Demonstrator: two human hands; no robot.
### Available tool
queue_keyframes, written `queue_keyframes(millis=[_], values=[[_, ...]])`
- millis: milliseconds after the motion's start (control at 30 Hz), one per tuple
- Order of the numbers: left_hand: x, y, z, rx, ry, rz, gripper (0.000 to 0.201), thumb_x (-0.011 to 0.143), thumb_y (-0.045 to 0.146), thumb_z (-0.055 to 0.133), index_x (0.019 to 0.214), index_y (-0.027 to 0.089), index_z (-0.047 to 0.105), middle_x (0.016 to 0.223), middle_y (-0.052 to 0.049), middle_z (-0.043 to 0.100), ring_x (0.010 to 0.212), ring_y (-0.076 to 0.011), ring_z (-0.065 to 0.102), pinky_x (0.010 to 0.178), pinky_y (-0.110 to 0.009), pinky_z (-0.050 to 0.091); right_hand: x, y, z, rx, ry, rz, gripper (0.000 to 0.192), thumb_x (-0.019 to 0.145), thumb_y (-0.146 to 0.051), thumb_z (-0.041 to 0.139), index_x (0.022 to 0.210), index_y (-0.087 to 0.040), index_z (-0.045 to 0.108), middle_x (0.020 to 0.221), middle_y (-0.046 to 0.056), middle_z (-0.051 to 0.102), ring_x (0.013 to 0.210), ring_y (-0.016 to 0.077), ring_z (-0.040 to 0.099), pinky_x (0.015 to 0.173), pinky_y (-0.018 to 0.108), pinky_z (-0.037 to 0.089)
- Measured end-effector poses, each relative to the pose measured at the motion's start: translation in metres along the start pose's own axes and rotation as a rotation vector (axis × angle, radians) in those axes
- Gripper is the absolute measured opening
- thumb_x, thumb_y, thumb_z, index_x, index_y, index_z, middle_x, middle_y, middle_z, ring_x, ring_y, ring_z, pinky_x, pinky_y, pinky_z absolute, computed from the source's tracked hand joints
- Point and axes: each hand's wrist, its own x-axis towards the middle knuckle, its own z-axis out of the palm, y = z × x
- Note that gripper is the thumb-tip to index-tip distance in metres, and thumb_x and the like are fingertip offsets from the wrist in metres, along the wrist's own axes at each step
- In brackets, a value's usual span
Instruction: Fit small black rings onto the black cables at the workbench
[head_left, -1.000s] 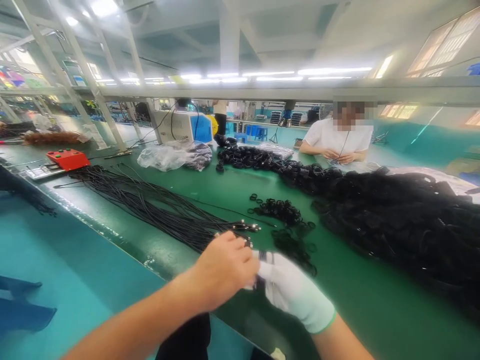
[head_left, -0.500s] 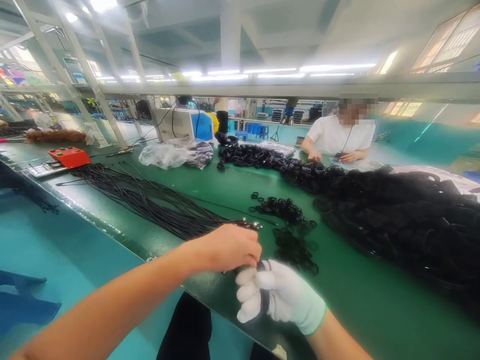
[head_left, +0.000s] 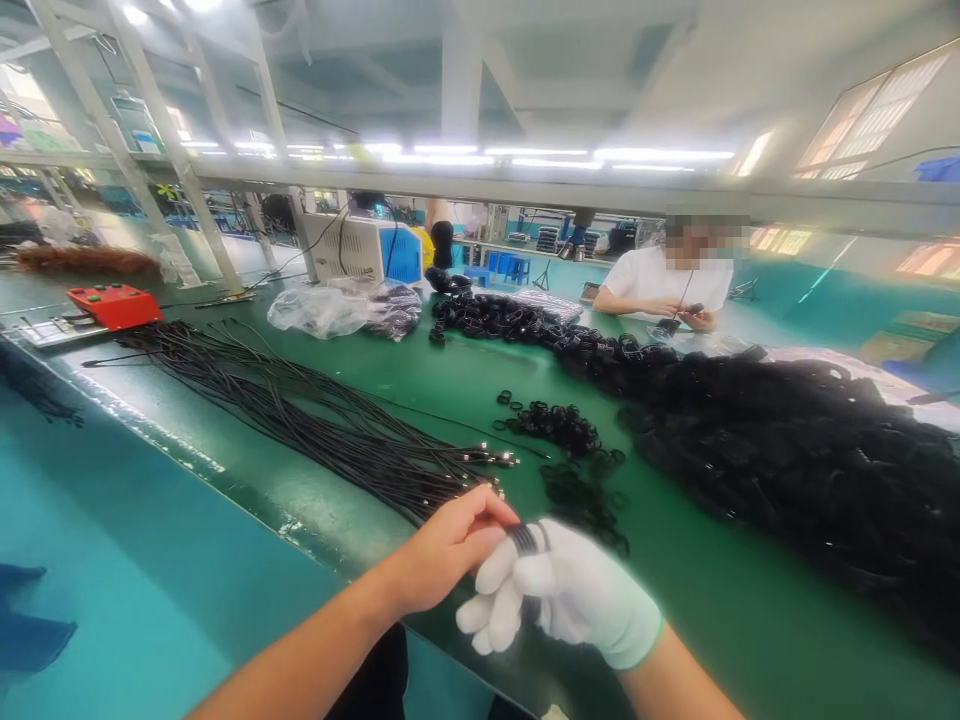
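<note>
several black bands [head_left: 527,540] sit in the curled gloved right hand [head_left: 566,585]; the bare left hand [head_left: 459,545] has rolled thumb-into-view, fingertips narrowed beside them, hold unclear, probably picking at the bands.

Hands meet at lower center. Left hand [head_left: 459,545] bare, back up, thumb and index extended to the right hand's [head_left: 574,585] curled fingers. Right is white-gloved, thumb folded inward. Left forearm [head_left: 319,635] enters from lower left, right forearm [head_left: 679,670] from lower right; right wrist cuffed.

Hazy glare around ceiling lights [head_left: 664,155]
</note>
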Motion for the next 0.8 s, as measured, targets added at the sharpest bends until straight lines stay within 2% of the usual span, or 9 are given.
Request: queue_keyframes(millis=[100,200,333,467,600,700,800], values=[[-0.004,-0.004,-0.001,-0.084,-0.014,0.023,0.014,0.081,0.017,0.053,0.095,0.017,0.05,0.082,0.002,0.054,0.069,-0.0096,0.048,0.062,-0.021,0.04,0.001,-0.007,0.008,-0.115,-0.021,0.025,0.029,0.076,-0.028,0.059,0.089,-0.003,0.067,0.071,0.015,0.07,0.083,0.0281,0.067,0.082,0.046,0.047],[-0.008,-0.009,0.002,-0.005,0.078,0.117,0.012,0.079,0.016,0.057,0.09,0.018,0.051,0.085,0.001,0.053,0.07,-0.0093,0.048,0.064,-0.021,0.042,0.003,-0.011,0.016,-0.19,-0.041,0.036,0.026,0.077,-0.026,0.057,0.086,-0.004,0.067,0.07,0.014,0.07,0.077,0.0245,0.067,0.084,0.045,0.047],[-0.016,-0.014,0.011,0.087,0.223,0.244,0.007,0.08,0.012,0.054,0.084,0.018,0.053,0.084,0.001,0.054,0.073,-0.0103,0.051,0.065,-0.021,0.042,0.005,-0.015,0.023,-0.283,-0.074,0.062,0.021,0.077,-0.022,0.056,0.081,-0.006,0.069,0.069,0.01,0.07,0.08,0.0213,0.066,0.088,0.04,0.046],[-0.022,-0.019,0.02,0.177,0.367,0.428,0.013,0.086,0.013,0.046,0.09,0.02,0.056,0.086,-0.001,0.054,0.079,-0.0118,0.053,0.07,-0.023,0.043,0.009,-0.014,0.024,-0.28,-0.114,0.055,0.022,0.075,-0.024,0.056,0.08,-0.007,0.07,0.068,0.009,0.07,0.069,0.0192,0.066,0.076,0.035,0.051],[-0.02,-0.017,0.021,0.271,0.36,0.503,0.015,0.086,0.012,0.045,0.093,0.019,0.056,0.086,-0.002,0.055,0.078,-0.0127,0.055,0.069,-0.024,0.044,0.008,-0.016,0.027,-0.274,-0.097,0.025,0.024,0.073,-0.028,0.059,0.078,-0.008,0.07,0.067,0.009,0.07,0.07,0.0201,0.066,0.077,0.036,0.051],[-0.018,-0.014,0.02,0.303,0.37,0.62,0.018,0.085,0.009,0.043,0.093,0.019,0.056,0.084,-0.002,0.055,0.076,-0.0123,0.055,0.067,-0.024,0.045,0.006,-0.022,0.033,-0.291,-0.111,0.031,0.02,0.073,-0.025,0.059,0.073,-0.008,0.07,0.064,0.008,0.069,0.073,0.0198,0.066,0.08,0.035,0.049],[-0.018,-0.009,0.019,0.324,0.389,0.704,0.023,0.085,0.006,0.042,0.097,0.02,0.055,0.086,-0.002,0.057,0.079,-0.0125,0.056,0.07,-0.024,0.046,0.004,-0.026,0.037,-0.306,-0.107,0.034,0.019,0.074,-0.023,0.059,0.071,-0.008,0.069,0.064,0.008,0.069,0.063,0.0169,0.064,0.074,0.031,0.05]])
